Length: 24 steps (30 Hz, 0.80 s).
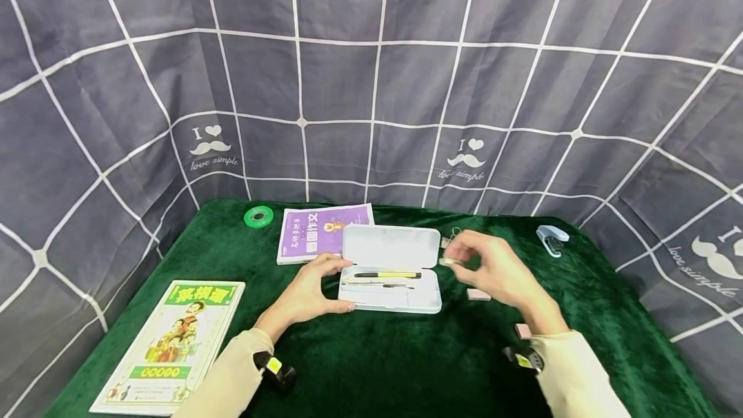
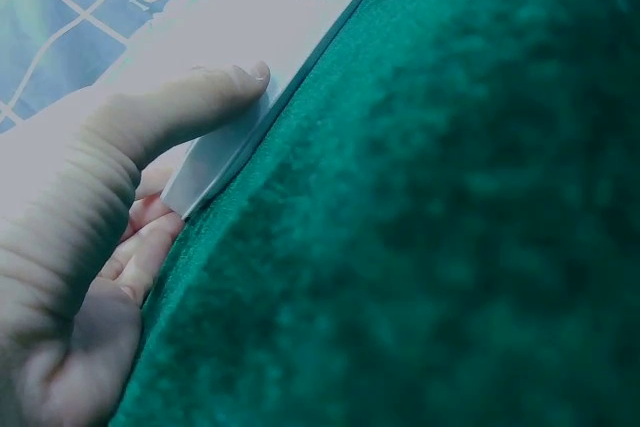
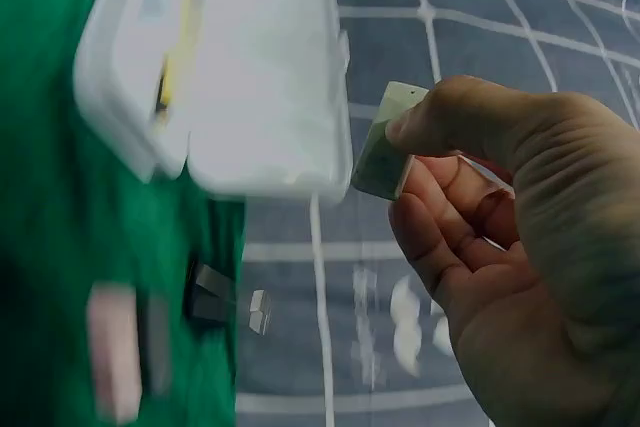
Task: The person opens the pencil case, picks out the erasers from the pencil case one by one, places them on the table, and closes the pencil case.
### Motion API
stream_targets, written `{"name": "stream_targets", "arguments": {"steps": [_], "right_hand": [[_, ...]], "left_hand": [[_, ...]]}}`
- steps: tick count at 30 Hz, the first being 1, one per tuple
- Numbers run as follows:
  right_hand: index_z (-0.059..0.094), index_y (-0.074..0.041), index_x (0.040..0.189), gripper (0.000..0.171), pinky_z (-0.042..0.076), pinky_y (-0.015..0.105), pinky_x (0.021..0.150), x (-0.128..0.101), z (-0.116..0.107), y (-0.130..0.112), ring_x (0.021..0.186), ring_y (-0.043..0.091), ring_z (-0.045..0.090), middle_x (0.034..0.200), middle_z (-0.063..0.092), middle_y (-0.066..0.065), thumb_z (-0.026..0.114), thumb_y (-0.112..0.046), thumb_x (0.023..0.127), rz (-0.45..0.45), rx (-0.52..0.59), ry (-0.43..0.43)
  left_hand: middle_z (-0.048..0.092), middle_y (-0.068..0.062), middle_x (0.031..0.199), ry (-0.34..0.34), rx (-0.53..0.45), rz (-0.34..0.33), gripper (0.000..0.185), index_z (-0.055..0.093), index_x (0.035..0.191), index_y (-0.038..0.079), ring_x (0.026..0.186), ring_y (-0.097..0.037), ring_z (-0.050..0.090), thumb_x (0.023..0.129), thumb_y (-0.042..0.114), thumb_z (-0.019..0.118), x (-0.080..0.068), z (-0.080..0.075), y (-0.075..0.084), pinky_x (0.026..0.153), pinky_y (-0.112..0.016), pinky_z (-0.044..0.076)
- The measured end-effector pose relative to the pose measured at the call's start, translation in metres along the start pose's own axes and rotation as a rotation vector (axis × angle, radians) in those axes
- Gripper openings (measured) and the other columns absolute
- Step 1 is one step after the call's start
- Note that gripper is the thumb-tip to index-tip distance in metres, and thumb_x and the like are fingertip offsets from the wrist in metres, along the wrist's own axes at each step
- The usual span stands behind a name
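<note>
A white pencil case (image 1: 391,247) lies open at the middle of the table, its lid raised at the back. Inside its tray are a yellow-and-black pencil (image 1: 387,275) and a few thin items. My left hand (image 1: 304,292) grips the case by its left end, thumb at the front corner (image 2: 210,107) and fingers round the far side. Just right of the lid, my right hand (image 1: 490,266) pinches a small pale rectangular block (image 3: 385,142) between thumb and fingers. In the right wrist view this block has a tiny dark dot near one end.
Two pinkish blocks (image 1: 478,294) (image 1: 524,331) lie right of the case. A light blue stapler (image 1: 553,239) sits at the far right. Behind the case is a purple book (image 1: 307,231), with green tape (image 1: 258,216) beside it. Another book (image 1: 174,340) lies front left.
</note>
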State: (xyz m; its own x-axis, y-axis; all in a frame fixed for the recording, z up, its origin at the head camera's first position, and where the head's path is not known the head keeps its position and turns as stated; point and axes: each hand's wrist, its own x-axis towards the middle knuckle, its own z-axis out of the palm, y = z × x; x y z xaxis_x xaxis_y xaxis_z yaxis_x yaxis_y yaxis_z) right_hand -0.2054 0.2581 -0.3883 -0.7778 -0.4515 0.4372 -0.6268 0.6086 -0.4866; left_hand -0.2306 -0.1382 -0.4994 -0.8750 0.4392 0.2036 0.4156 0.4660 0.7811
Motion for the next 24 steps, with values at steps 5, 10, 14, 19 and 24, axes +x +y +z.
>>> {"name": "stream_targets", "arguments": {"steps": [5,10,14,19,24], "right_hand": [[0.076,-0.023,0.098,0.035,0.057,0.027,0.076,-0.041,-0.014,0.016,0.085,0.011,0.068,0.094,0.074,-0.01,0.089,0.007,0.087,0.064,0.007,-0.023],[0.074,-0.025,0.097,0.036,0.059,0.031,0.074,-0.074,-0.01,0.028,0.083,0.009,0.066,0.093,0.072,-0.01,0.09,0.006,0.087,0.085,0.01,-0.088],[0.074,-0.027,0.096,0.04,0.055,0.03,0.069,-0.089,-0.005,0.034,0.079,0.008,0.062,0.09,0.067,-0.012,0.088,0.008,0.085,0.091,0.014,-0.168],[0.074,-0.028,0.096,0.042,0.052,0.027,0.067,-0.1,-0.002,0.036,0.077,0.01,0.06,0.088,0.063,-0.01,0.086,0.01,0.083,0.114,0.027,-0.235],[0.076,-0.031,0.097,0.034,0.052,0.027,0.068,-0.104,-0.003,0.035,0.079,0.012,0.062,0.089,0.064,-0.009,0.091,-0.001,0.089,0.151,0.046,-0.245]], "left_hand": [[0.061,0.0,0.147,0.009,0.015,0.004,0.081,0.069,0.15,0.019,0.137,-0.031,0.065,0.08,0.039,0.104,0.0,0.0,-0.001,0.12,-0.053,0.052],[0.061,-0.001,0.147,-0.001,-0.004,0.004,0.082,0.068,0.151,0.018,0.138,-0.031,0.064,0.08,0.038,0.104,0.0,0.002,0.0,0.121,-0.053,0.051],[0.061,-0.001,0.147,-0.004,-0.019,-0.005,0.082,0.068,0.15,0.017,0.138,-0.032,0.063,0.079,0.037,0.104,-0.001,0.002,0.0,0.121,-0.054,0.05],[0.061,-0.001,0.147,-0.005,-0.005,0.006,0.081,0.068,0.15,0.018,0.137,-0.031,0.064,0.08,0.039,0.104,0.0,0.003,-0.001,0.121,-0.052,0.051],[0.061,-0.001,0.147,-0.002,0.004,0.006,0.082,0.068,0.15,0.018,0.137,-0.03,0.064,0.08,0.039,0.104,0.0,0.001,-0.001,0.121,-0.052,0.051]]}}
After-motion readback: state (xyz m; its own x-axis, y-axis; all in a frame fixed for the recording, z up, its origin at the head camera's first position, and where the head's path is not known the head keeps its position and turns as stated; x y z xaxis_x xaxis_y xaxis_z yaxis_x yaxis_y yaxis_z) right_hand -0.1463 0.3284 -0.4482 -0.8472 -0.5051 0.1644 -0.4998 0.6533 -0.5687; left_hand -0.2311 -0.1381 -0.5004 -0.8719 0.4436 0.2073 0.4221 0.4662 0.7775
